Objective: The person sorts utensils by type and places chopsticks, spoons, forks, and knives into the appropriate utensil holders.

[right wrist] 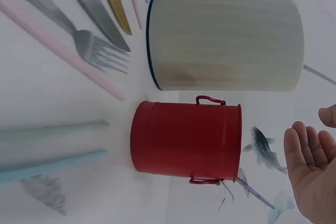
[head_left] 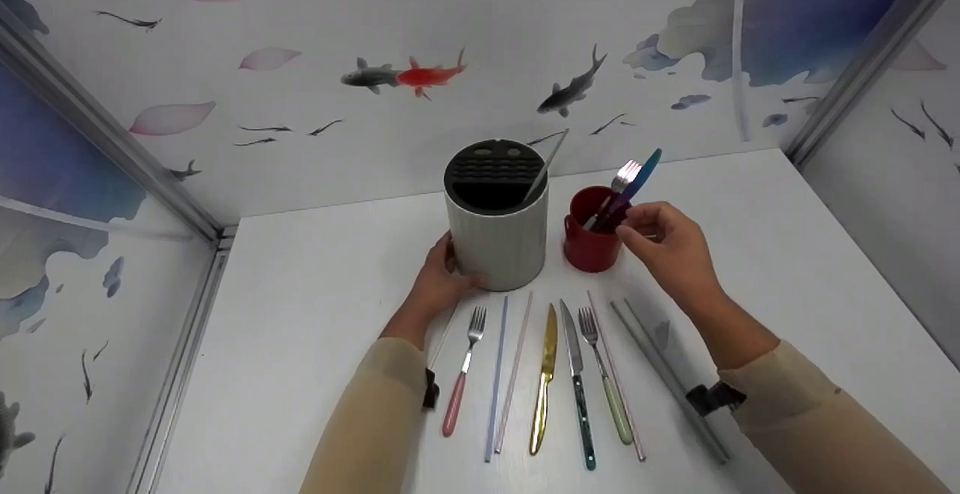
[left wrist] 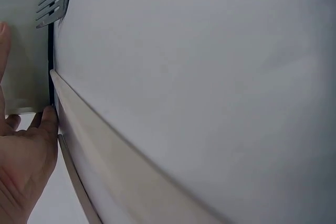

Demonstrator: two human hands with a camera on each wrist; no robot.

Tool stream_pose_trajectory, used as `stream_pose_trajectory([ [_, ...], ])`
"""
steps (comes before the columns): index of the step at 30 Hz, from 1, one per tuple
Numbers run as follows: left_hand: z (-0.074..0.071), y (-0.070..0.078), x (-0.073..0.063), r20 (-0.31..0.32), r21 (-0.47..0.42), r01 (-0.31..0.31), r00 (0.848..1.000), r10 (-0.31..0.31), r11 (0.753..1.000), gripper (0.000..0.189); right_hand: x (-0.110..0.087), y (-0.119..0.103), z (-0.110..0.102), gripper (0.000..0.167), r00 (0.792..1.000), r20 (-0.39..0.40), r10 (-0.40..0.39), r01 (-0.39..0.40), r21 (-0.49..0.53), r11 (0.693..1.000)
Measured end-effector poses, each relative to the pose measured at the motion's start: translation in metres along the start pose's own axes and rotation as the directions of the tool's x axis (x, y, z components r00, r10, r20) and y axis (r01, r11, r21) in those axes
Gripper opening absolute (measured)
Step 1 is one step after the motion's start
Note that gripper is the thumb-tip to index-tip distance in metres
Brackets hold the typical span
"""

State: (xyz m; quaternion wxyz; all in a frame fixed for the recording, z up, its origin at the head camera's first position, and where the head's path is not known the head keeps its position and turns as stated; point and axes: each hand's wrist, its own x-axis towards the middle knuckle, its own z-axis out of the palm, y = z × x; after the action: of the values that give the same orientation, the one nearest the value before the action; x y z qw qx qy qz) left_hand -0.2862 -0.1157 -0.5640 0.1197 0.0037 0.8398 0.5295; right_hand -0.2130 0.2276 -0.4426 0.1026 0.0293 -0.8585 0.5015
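Observation:
My left hand (head_left: 442, 280) holds the lower left side of a pale grey-green utensil holder (head_left: 499, 250) with a black slotted top, thumb across its front near the base. A thin light stick (head_left: 551, 157) leans out of the holder's opening. To its right stands a red metal mug (head_left: 592, 250) with small handles, holding a fork (head_left: 626, 175) and a piece with a blue end (head_left: 651, 164). Beside the mug's rim is my right hand (head_left: 671, 250); in the right wrist view its fingers (right wrist: 296, 148) are relaxed, with nothing held and a gap to the mug.
In front lie a pink-handled fork (head_left: 465, 370), a gold knife (head_left: 545, 381), a dark-green-handled knife (head_left: 577, 389), a green-handled fork (head_left: 607, 378) and several thin straws (head_left: 496, 381). Two thicker straws (head_left: 667, 374) lie near my right forearm. A patterned wall (head_left: 487, 22) stands behind the table.

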Motion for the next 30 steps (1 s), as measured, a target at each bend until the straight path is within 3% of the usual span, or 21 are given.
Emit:
stream_pose_trajectory([
  [10,-0.006,-0.004,-0.003,-0.002,0.035,-0.007,1.0,0.007,0.999,0.116,-0.028,0.03,-0.005,0.035,0.988,0.066,0.139,-0.134,-0.083,0.988],
  [24,-0.003,0.001,-0.001,-0.006,0.014,0.002,1.0,-0.002,1.0,0.12,-0.047,0.066,-0.026,0.04,0.979,0.107,0.174,-0.155,-0.164,0.974],
  [30,0.0,0.001,0.001,0.006,-0.028,0.017,1.0,-0.017,0.999,0.124,-0.055,0.075,-0.029,0.049,0.957,0.169,0.237,-0.205,-0.19,0.96],
])
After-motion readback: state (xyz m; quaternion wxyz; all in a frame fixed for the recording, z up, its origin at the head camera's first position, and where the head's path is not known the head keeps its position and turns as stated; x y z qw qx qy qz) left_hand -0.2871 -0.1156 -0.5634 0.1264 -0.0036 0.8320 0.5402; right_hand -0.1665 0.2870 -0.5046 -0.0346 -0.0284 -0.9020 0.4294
